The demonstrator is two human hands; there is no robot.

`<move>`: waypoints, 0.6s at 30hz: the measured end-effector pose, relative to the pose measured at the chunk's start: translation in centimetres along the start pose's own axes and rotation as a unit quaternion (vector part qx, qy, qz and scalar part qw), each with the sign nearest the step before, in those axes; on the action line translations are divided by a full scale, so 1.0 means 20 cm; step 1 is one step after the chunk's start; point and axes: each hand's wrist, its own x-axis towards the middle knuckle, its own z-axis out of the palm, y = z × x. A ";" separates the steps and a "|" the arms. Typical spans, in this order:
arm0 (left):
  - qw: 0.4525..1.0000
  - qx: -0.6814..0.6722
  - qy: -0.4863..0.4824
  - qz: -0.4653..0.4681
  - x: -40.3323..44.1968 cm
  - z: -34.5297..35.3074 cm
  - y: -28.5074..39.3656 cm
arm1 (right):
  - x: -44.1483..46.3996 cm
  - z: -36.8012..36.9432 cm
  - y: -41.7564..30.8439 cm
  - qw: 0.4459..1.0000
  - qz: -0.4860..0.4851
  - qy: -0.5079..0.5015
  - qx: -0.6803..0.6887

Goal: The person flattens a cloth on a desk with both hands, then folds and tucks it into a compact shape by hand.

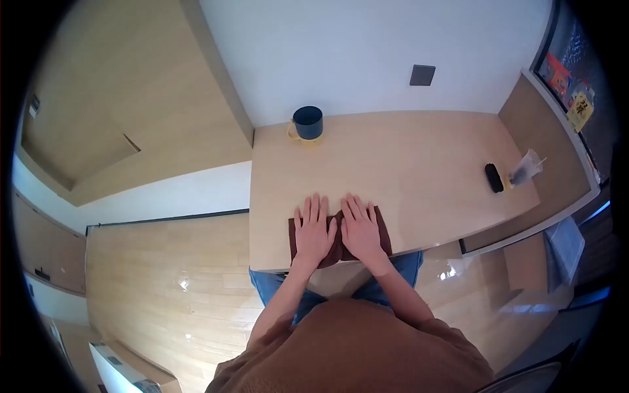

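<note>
A dark brown cloth lies at the near edge of the light wooden table, and part of it hangs over that edge. My left hand rests flat on its left half, fingers stretched forward past the cloth onto the tabletop. Beside it, my right hand lies flat on the right half, fingers also extended. The two thumbs are close together near the middle. Under my palms the cloth is hidden.
A dark blue mug with a yellow handle stands at the back left by the wall. Toward the right are a black case and a clear plastic cup with a straw. A low partition borders the table's right end.
</note>
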 end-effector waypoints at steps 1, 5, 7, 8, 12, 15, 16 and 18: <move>1.000 0.002 -0.003 0.000 -0.01 -0.02 0.01 | -0.01 -0.01 -0.01 1.000 0.000 0.005 0.004; 1.000 -0.005 -0.015 -0.003 0.00 -0.03 0.02 | 0.00 -0.02 -0.02 1.000 0.005 -0.006 -0.001; 1.000 -0.001 -0.014 -0.004 0.04 -0.03 0.01 | 0.04 -0.02 -0.02 1.000 0.010 -0.016 -0.006; 1.000 0.000 -0.017 -0.005 0.05 -0.03 0.01 | 0.05 -0.02 -0.02 1.000 0.013 -0.024 -0.008; 1.000 0.005 -0.010 -0.004 0.09 0.01 -0.01 | 0.11 0.00 -0.01 1.000 0.010 -0.021 -0.011; 1.000 0.013 -0.010 -0.002 0.15 0.04 -0.02 | 0.17 0.05 0.01 0.999 0.014 -0.022 -0.020; 1.000 0.012 -0.011 -0.002 0.18 0.05 -0.03 | 0.20 0.06 0.02 0.999 0.016 -0.022 -0.020; 1.000 0.015 -0.007 -0.004 0.24 0.08 -0.06 | 0.26 0.10 0.04 0.999 0.017 -0.014 -0.031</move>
